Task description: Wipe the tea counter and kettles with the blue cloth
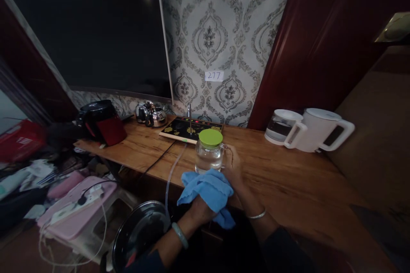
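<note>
A clear glass pitcher (pixel 209 158) with a green lid (pixel 210 137) holds clear liquid, just above or at the front edge of the wooden table. My right hand (pixel 234 164) is closed around its handle on the right side. Under and in front of the pitcher, my left hand (pixel 202 211) grips a blue cloth (pixel 206 190), which hides most of its fingers. The cloth lies against the lower part of the glass.
An electric tea stove (pixel 184 129) with a metal spout stands behind the pitcher, small kettles (pixel 156 116) to its left. A red-and-black appliance (pixel 110 126) is farther left; two white kettles (pixel 320 130) stand right. A tube (pixel 171 175) runs down into a basin (pixel 141 222). A pink stool (pixel 77 213) carries a power strip.
</note>
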Available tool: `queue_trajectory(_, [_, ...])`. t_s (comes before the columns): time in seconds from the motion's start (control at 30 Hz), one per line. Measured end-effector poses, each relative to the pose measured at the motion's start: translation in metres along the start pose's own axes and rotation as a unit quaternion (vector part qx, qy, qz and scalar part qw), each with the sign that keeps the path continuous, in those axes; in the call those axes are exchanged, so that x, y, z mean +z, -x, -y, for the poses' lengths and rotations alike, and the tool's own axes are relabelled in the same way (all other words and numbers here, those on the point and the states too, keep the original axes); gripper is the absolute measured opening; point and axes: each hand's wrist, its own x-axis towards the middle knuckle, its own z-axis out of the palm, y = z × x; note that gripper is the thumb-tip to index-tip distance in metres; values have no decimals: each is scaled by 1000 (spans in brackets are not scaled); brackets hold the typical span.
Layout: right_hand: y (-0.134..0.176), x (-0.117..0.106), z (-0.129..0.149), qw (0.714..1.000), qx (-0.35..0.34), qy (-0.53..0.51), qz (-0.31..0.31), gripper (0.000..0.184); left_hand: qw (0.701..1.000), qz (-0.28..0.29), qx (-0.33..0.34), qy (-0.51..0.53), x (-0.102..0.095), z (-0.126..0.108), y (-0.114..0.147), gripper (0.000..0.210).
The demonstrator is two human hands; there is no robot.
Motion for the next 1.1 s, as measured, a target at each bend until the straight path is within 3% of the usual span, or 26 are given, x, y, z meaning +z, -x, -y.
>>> queue_trajectory(0.07, [-2, -10, 0, 999, -15, 15, 25, 41, 996, 63, 57, 10, -2, -17, 1, 22])
queue_trajectory(0.13, [3, -26, 0, 999, -20, 27, 31, 45, 993, 89, 72, 33, -8, -38, -6, 21])
queue_trajectory(0.23, [29, -58, 0, 998, 32, -30, 34, 55, 992, 63, 3, 108, -17, -68, -24, 19])
queue_trajectory(0.3, [56, -75, 2, 989, 75, -96, 82, 62, 980, 79, -39, 181, -19, -84, -33, 23])
queue_trajectory(0.37, [83, -85, 6, 973, 98, -127, 167, 80, 955, 114, -82, 263, -16, -95, -35, 31])
queue_trajectory(0.4, [94, -88, 7, 971, 104, -123, 175, 88, 939, 132, -102, 302, -12, -100, -34, 36])
queue_trajectory(0.47, [107, -93, 7, 977, 129, -99, 135, 92, 908, 175, -126, 359, -1, -108, -31, 41])
queue_trajectory(0.53, [107, -101, 2, 979, 179, -84, 48, 82, 888, 230, -119, 380, 9, -115, -30, 42])
queue_trajectory(0.63, [91, -125, -11, 956, 275, -77, -66, 62, 891, 302, -41, 338, 16, -119, -37, 37])
queue_trajectory(0.7, [77, -143, -17, 939, 312, -66, -129, 53, 922, 266, -11, 281, 14, -114, -45, 30])
queue_trajectory(0.8, [62, -159, -18, 924, 307, -63, -219, 46, 964, 85, -46, 246, 9, -100, -54, 29])
queue_trajectory(0.87, [59, -159, -19, 918, 300, -66, -250, 43, 961, -10, -71, 267, 10, -90, -57, 40])
queue_trajectory(0.93, [61, -153, -24, 917, 300, -63, -254, 39, 947, -30, -93, 307, 14, -85, -59, 53])
queue_trajectory(1.1, [79, -138, -55, 931, 295, -32, -212, 38, 901, -8, -159, 404, 32, -86, -70, 65])
